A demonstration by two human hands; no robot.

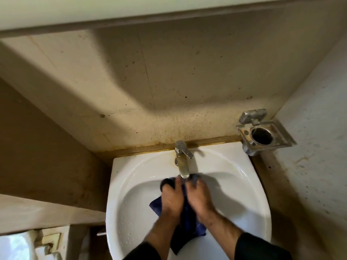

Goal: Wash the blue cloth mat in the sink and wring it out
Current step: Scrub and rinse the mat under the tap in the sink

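Both hands, left (171,198) and right (199,197), clutch the blue cloth mat (189,220) under the tap (183,162).

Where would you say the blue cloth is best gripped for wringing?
Probably at its bunched upper end under the faucet, from above, where the left hand and right hand hold the blue cloth; its loose tail hangs toward the sink front.

White sink (249,184), blue cloth mat (189,222) in its basin
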